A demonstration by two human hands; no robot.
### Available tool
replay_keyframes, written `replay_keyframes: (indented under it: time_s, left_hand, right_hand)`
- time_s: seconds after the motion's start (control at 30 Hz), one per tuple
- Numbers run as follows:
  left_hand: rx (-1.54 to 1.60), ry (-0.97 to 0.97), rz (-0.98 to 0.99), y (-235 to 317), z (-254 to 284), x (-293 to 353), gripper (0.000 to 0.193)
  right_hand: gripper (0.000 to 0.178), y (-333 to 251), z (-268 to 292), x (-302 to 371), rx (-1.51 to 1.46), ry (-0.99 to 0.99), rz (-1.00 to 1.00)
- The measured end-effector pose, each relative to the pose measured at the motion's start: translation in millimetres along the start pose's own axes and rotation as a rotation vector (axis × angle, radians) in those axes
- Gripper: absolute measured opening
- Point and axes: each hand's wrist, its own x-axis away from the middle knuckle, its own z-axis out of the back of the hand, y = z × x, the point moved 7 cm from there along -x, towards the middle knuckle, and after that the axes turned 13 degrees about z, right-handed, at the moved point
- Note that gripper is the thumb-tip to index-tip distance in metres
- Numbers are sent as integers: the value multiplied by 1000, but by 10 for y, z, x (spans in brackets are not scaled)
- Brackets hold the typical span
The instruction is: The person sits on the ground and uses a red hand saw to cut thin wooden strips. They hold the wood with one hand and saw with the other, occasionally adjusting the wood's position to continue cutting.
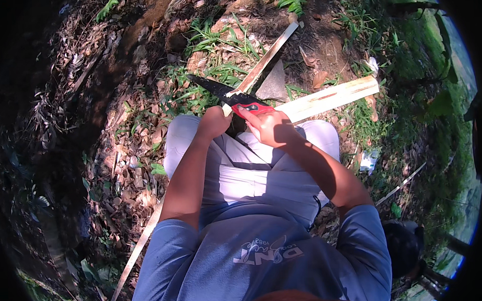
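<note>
My right hand (274, 128) is wrapped round the red handle of a hand saw (212, 87). The saw's dark blade points to the far left and lies across a narrow wooden strip (264, 60). Above my lap, my left hand (214, 123) is closed on the near end of that strip, close beside the blade. From there the strip slants away to the far right, with its bark-brown middle and pale edges in sunlight. Beyond my right knee lies a wider pale wooden board (334, 98); its near end is partly hidden by my right hand and leg.
A flat grey stone (272, 83) sits under the strip. Dry leaves (132, 159) and grass (226, 39) cover the ground. A long thin stick (138, 244) lies at my left side. White scraps (369, 161) lie to the right, and a dark rounded object (402, 248) stands near my right elbow.
</note>
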Motion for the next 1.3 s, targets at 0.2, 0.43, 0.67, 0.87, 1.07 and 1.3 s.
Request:
replay_keyframes:
  time_s: [0.2, 0.43, 0.67, 0.87, 1.07, 1.3]
  left_hand:
    - [17, -56, 31, 45, 33, -2, 45]
    - [-18, -59, 44, 66, 43, -2, 46]
    - [92, -114, 42, 10, 29, -37, 48]
    - [74, -128, 74, -13, 38, -29, 47]
    - [82, -107, 66, 37, 47, 7, 47]
    - [15, -74, 33, 63, 31, -59, 46]
  right_hand:
    - [37, 364, 164, -84, -287, 226, -265]
    - [34, 646, 177, -65, -461, 333, -366]
    - [48, -95, -71, 127, 110, -85, 54]
    - [60, -277, 55, 415, 280, -124, 153]
    - [69, -296, 204, 563, 280, -41, 214]
    - [65, -412, 93, 207, 245, -212, 66]
